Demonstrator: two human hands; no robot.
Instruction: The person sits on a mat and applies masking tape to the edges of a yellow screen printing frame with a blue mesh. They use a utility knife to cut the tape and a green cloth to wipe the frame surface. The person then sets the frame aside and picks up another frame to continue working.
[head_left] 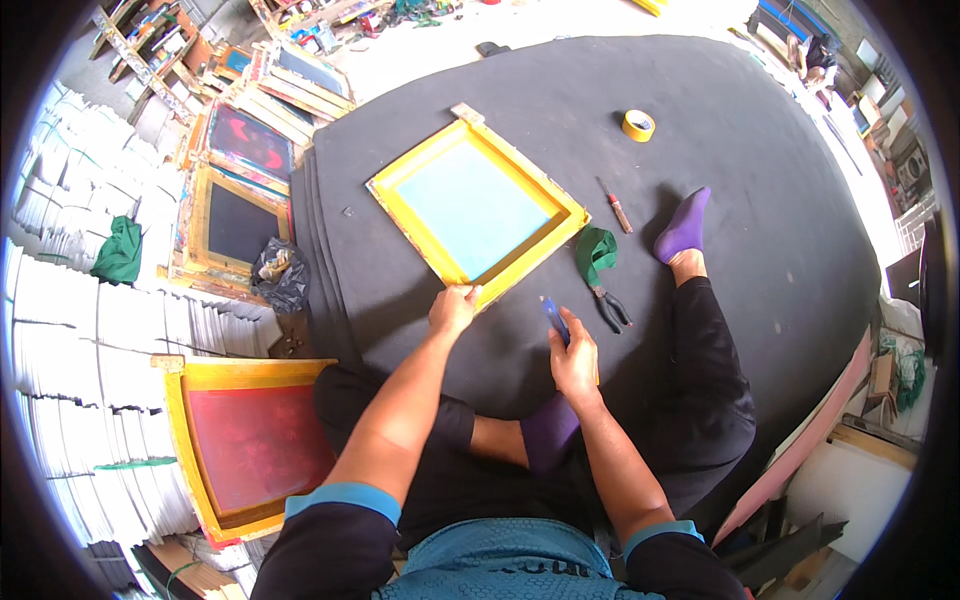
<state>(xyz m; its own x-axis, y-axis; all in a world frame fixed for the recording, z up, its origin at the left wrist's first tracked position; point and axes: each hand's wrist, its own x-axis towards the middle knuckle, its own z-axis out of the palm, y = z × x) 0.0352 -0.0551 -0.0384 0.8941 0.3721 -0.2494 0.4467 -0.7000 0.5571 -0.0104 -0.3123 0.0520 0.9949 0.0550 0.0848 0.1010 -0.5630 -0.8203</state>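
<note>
The yellow screen frame (pixel 476 203) lies flat on the black mat (pixel 760 200), its near corner at the mat's centre; bare mat stretches open toward 2 o'clock. The left hand (pixel 453 309) reaches forward, fingers pinching that near corner. The right hand (pixel 574 358), at 3 o'clock of it, is closed around a blue tool (pixel 555 318). Pliers (pixel 610 305), a green cloth (pixel 595 251) and a tape roll (pixel 638 125) lie beyond. Stacked frames (pixel 245 180) crowd 10 o'clock.
</note>
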